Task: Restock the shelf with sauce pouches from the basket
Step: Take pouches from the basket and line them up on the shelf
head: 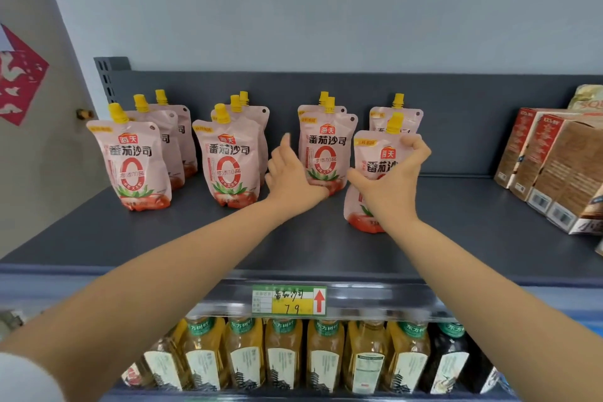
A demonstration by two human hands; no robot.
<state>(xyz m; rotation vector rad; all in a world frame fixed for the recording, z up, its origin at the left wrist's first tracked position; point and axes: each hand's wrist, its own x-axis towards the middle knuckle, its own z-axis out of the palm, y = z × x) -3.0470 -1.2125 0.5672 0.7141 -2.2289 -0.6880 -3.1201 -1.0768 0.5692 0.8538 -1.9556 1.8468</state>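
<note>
Setting the pouch [370,158] down — right-hand row.
The right hand [391,181] clamps its fingers round it; the left hand [290,179], fingers straight, touches the neighbour pouch [323,153] — released tilted, it could topple.

"番茄沙司" on pouch [228,160]; "79" on tag [288,301]

Right hand [393,184] grips pouch [370,157] on shelf [228,238]
</note>
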